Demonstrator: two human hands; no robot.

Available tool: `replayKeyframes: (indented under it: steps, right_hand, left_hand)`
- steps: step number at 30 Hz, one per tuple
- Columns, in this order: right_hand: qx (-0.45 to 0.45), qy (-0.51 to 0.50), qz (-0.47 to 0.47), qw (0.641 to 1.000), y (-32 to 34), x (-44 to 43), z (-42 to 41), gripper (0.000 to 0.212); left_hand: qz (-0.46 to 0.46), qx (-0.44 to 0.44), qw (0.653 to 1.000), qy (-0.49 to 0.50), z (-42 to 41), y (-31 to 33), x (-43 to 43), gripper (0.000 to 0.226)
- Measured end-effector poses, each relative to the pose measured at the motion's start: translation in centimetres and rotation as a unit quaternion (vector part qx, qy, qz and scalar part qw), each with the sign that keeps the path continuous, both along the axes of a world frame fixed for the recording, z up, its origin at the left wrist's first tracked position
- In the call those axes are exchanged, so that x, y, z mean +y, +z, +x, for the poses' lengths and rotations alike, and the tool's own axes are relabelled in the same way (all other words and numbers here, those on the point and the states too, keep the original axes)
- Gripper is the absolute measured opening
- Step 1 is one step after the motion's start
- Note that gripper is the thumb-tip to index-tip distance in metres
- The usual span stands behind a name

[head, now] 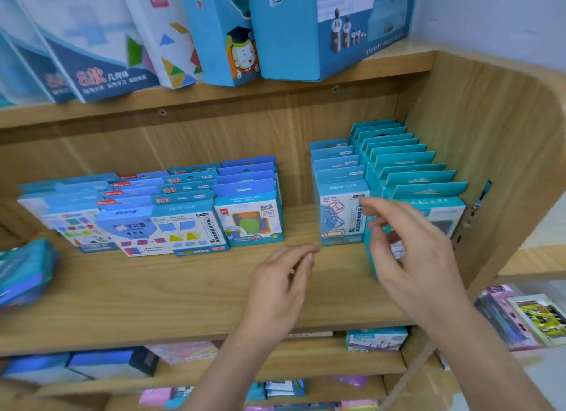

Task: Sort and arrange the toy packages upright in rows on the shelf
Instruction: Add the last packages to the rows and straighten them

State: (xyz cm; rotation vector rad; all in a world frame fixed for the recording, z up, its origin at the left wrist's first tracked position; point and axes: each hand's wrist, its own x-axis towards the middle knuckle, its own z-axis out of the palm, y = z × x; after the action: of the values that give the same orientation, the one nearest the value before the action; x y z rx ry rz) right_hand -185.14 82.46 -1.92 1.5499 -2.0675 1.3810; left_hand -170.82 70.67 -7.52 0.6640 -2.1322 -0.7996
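- The small flat blue cardboard toy packages [248,221] look light and stiff, though thin enough to dent. They are best pinched by the side edges, since the hang tabs on top would probably bend.
- They stand upright in rows on the light wooden shelf [183,288]: four rows at centre left and two at centre right, with a bare gap between the groups.
- The left hand [281,279] hovers over the gap with its fingers loosely curled and holds nothing.
- The right hand [410,251] is spread loosely before the front box of the teal right-hand row [419,181]. It has no clear grip, and I cannot tell whether it touches the box.
- A loose heap of teal packets [24,273] lies flat at the left edge.
- Large blue boxes [321,28] lean on the shelf above.
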Motion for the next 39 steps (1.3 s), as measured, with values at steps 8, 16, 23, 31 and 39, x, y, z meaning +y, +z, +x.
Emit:
replayKeyframes:
  steps: [8,16,23,31,39]
  right_hand:
    - [0.023,0.111,0.071,0.991,-0.8,-6.1,6.6,0.03]
    - [-0.142,0.189,0.158,0.959,-2.7,-13.3,17.5,0.031]
    - [-0.224,0.239,0.159,0.931,-4.0,-19.7,30.0,0.042]
    - [-0.157,0.252,0.213,0.931,-5.2,-24.3,38.2,0.041]
    - [-0.133,0.277,0.191,0.932,-4.2,-29.2,41.3,0.059]
  left_hand:
    - [-0.057,-0.005,0.995,0.076,11.6,1.2,-3.5,0.048]
    - [-0.07,-0.026,0.985,0.156,25.5,1.7,-7.7,0.021]
    - [-0.07,-0.142,0.957,0.244,40.3,1.1,-14.4,0.029]
    - [-0.14,-0.385,0.877,0.253,48.8,0.8,-23.9,0.062]
    - [-0.276,-0.244,0.866,0.337,49.7,5.3,-28.1,0.054]
